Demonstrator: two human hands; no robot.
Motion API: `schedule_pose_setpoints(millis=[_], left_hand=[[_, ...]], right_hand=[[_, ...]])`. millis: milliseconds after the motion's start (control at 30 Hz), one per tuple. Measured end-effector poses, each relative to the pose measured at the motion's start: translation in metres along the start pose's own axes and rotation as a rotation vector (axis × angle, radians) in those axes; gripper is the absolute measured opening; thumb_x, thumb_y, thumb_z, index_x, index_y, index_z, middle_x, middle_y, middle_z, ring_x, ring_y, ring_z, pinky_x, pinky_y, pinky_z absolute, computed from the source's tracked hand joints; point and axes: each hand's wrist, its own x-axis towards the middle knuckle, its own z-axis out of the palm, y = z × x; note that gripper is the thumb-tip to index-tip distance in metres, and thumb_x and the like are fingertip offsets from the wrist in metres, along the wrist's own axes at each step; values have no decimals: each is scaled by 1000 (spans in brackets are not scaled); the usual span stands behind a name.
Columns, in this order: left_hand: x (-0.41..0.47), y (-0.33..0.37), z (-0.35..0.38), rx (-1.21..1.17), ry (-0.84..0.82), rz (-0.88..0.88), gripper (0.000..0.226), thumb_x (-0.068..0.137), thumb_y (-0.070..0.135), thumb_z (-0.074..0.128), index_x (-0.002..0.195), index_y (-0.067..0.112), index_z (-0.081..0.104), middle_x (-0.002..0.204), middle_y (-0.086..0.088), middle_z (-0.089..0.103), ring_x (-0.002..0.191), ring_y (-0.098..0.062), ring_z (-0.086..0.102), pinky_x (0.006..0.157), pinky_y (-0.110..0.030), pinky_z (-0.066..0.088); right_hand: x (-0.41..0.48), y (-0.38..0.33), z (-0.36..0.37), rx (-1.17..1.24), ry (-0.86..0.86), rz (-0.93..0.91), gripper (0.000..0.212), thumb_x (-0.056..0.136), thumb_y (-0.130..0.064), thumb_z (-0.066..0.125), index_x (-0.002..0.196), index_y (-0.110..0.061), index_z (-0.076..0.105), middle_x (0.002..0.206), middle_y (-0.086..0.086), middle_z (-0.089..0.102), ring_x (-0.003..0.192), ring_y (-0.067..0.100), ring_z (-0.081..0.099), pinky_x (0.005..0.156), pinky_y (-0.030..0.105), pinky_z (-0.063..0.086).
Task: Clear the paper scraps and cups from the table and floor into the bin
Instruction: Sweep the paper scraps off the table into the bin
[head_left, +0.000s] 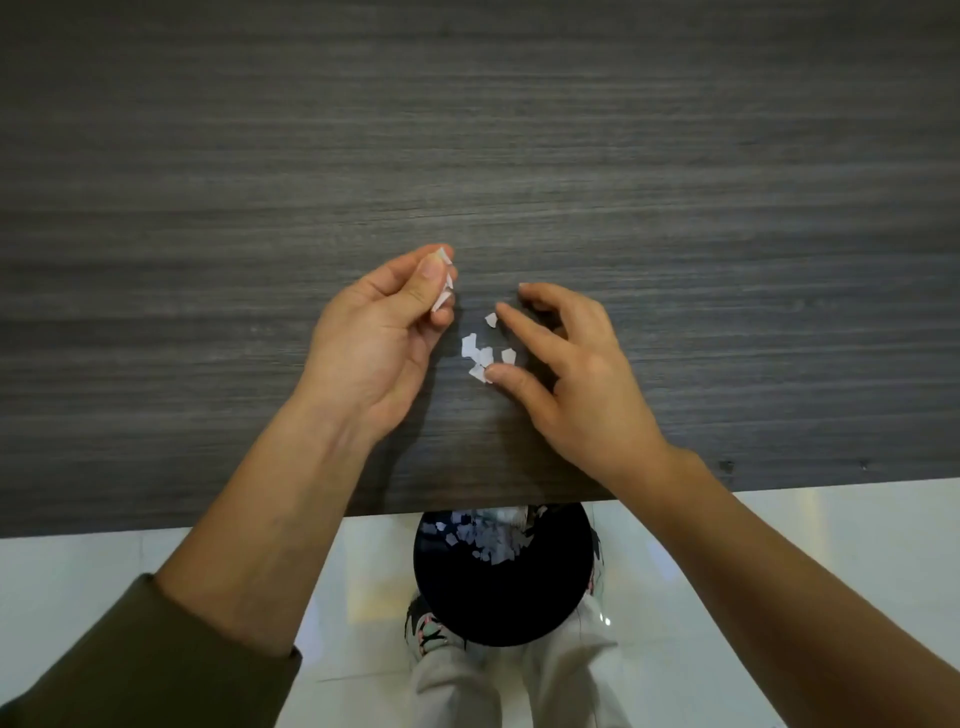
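Left hand (374, 332) pinching scraps (443, 291), right hand (566, 374) splayed over cluster (480, 356), bin (504, 587) below table edge (208, 519)

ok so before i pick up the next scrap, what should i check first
1. Left hand has a firm grip on the held scraps: ok, pinched between thumb and fingers.
2. Right hand free to pick: ok, it holds nothing.
3. Right hand over the loose scraps on the table: ok, thumb touches one, fingers spread above.
4. Bin within reach: ok, open at the table edge, scraps already inside.
5. Cups cleared: cannot tell, none in view.
6. Floor clear of scraps: cannot tell, only a strip shows.
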Motion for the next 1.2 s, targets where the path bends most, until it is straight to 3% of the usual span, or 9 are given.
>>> schedule_pose_setpoints(millis=[67, 133, 333, 433, 567, 700, 800, 967, 1200], left_hand=[[-2, 3, -4, -77, -21, -39, 8, 83, 5, 55, 84, 7, 62, 64, 3, 60, 55, -3, 51, 52, -10, 42], [-5, 3, -7, -76, -27, -34, 7, 82, 6, 55, 85, 7, 62, 64, 3, 61, 56, -3, 51, 52, -10, 42], [-20, -1, -13, -62, -20, -32, 10, 77, 8, 58, 85, 7, 63, 66, 3, 61, 57, -3, 52, 53, -10, 44], [-30, -2, -15, 11, 1, -22, 9, 86, 5, 55, 86, 7, 63, 65, 3, 62, 58, -2, 53, 54, -10, 44], [-42, -4, -16, 14, 33, -29, 10, 86, 4, 54, 85, 7, 64, 65, 3, 62, 58, -2, 54, 55, -10, 45], [-54, -7, -15, -94, -4, -88, 9, 76, 8, 59, 81, 6, 65, 66, 0, 60, 57, -4, 53, 52, -10, 44], [-65, -13, -12, -169, -51, -145, 10, 69, 7, 60, 74, 6, 69, 66, -3, 59, 54, -5, 51, 49, -11, 43], [-89, -24, -16, -49, -116, -184, 15, 70, 9, 60, 83, 5, 64, 63, 0, 60, 54, -5, 48, 52, -11, 45], [-126, -49, -45, 144, -222, -207, 15, 73, 12, 59, 86, 6, 65, 62, 3, 64, 54, -5, 49, 56, -12, 46]], right_hand=[[3, -3, 8, -41, -33, -54, 58, 81, -45, 55, 122, -3, 59, 123, 18, 53, 112, 21, 36, 95, 36, 39], [8, -4, 14, -56, -32, -68, 61, 78, -47, 60, 121, -4, 60, 119, 17, 53, 110, 19, 32, 92, 36, 38], [9, -4, 23, 80, 138, -77, 28, 80, -29, 61, 88, -6, 75, 84, 9, 60, 83, 8, 42, 77, 7, 35], [12, -2, 19, 63, 160, -124, 21, 79, -24, 64, 78, -6, 75, 73, 9, 62, 75, 13, 52, 70, 15, 39], [18, -7, 13, -48, 39, -122, 16, 80, -21, 66, 73, -7, 70, 72, 8, 66, 70, 27, 63, 70, 28, 47], [20, -14, -5, 125, -21, 121, 11, 86, -16, 62, 82, -11, 71, 85, 2, 69, 81, 15, 62, 77, 16, 43], [8, -20, -19, 287, 71, 280, 8, 86, -17, 64, 80, -18, 71, 76, -12, 64, 70, -2, 57, 70, 1, 39], [-36, -45, -26, 453, 67, 326, 25, 83, -17, 68, 70, -36, 60, 72, -24, 59, 69, -8, 58, 68, 3, 42], [-109, -68, -23, 613, 123, 385, 26, 82, -14, 68, 70, -36, 61, 71, -20, 66, 73, -1, 64, 71, 10, 48]])
